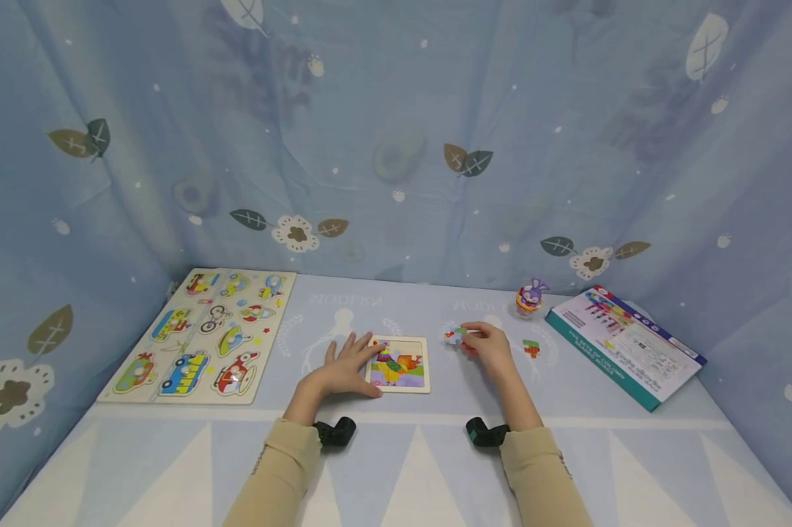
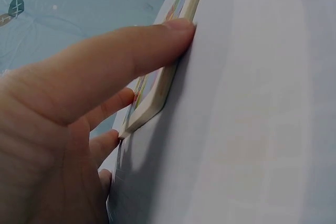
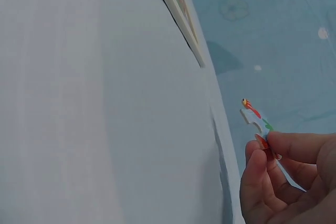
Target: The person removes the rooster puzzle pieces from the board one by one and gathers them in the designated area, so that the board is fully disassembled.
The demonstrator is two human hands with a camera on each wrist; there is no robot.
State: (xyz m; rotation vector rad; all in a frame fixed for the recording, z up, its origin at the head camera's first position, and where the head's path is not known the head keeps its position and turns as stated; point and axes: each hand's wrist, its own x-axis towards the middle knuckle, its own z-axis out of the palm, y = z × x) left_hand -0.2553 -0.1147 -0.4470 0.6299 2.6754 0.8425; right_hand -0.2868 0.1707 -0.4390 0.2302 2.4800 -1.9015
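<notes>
A small wooden jigsaw puzzle [image 1: 398, 364], showing a colourful bird in a pale frame, lies flat on the table. My left hand [image 1: 345, 368] is at its left side with fingers spread. In the left wrist view the thumb [image 2: 157, 43] touches the near edge of the frame [image 2: 152, 106]. To the right of the puzzle, my right hand [image 1: 490, 350] pinches a light-blue jigsaw piece [image 1: 453, 335] with red and green on it. The right wrist view shows this jigsaw piece [image 3: 253, 116] at the thumb and fingertips; the fingers partly hide it. Another jigsaw piece [image 1: 531, 348], orange and green, lies right of that hand.
A large wooden vehicle peg puzzle [image 1: 201, 333] lies at the left. Toward the back right stands a small purple rabbit figure [image 1: 531, 294]. A teal-edged box [image 1: 626, 344] lies at the right. A blue patterned curtain [image 1: 396, 146] hangs behind the table.
</notes>
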